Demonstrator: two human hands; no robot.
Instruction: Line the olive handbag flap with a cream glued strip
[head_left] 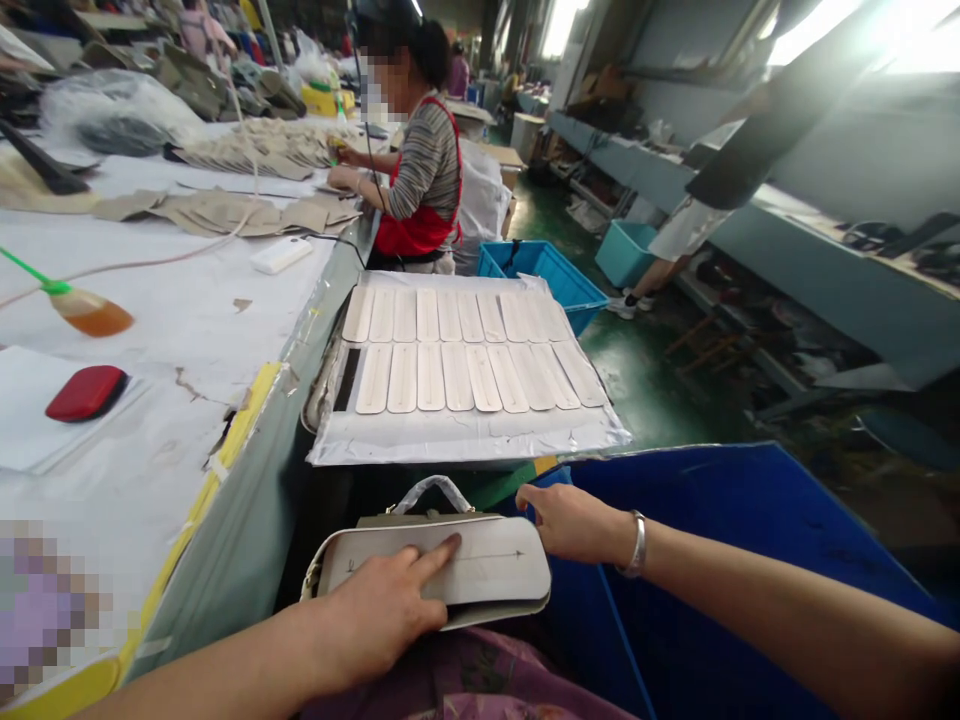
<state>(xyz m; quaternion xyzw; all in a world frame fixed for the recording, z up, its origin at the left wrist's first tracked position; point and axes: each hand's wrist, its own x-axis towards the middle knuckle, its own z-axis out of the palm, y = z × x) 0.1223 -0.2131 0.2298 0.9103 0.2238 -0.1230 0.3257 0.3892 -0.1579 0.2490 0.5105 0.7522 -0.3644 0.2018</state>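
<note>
A handbag (480,606) lies on its side at my lap, with a long cream panel (491,565) uppermost. A drawn line with marks at its ends runs along that panel. My left hand (386,605) rests on the panel, index finger stretched out flat and thumb near the front edge. From the far side sticks out the bag's handle (435,487), wrapped in clear film. At the bag's right end is my right hand (574,522), its fingers curled in; what they hold, if anything, is hidden. A bracelet (636,545) circles the right wrist.
Beyond the bag, a white-covered board (465,435) carries two rows of cream panels (429,378). A blue bin (720,540) stands at right. The worktable (187,310) at left holds a glue bottle (94,310) and a red case (86,393). A co-worker (424,160) works ahead.
</note>
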